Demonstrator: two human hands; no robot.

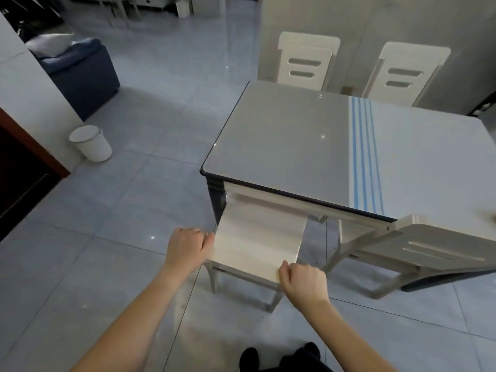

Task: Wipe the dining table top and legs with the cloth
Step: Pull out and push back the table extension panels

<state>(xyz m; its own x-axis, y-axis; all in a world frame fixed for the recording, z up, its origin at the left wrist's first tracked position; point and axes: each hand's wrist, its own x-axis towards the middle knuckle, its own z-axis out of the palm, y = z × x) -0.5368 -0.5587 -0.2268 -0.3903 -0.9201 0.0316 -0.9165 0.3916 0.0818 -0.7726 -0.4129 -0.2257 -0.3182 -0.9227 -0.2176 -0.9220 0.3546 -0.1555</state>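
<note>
Left grip: our left grip is clenched on the left edge of a pale chair back, fingers curled over that edge.
Right grip: our right grip grasps the near right corner of the same chair back, thumb lying on top.
Chair back: it spans the gap between our two grips and slopes away under the worktop; its seat is hidden from us.
Chair legs: two grey chair legs stand on the tiled floor just below our grips.
Worktop: glossy grey with a dark rim, it lies beyond both grips and runs off to the right.
Table leg: a dark table leg stands just beyond our left grip, beside the chair back.
Stripes: blue stripes cross the worktop well beyond our right grip.
Second chair: a second chair sits right of our right grip, close against the worktop's near edge.
Bin: a white bin stands on the floor, well left of and beyond our left grip.
</note>
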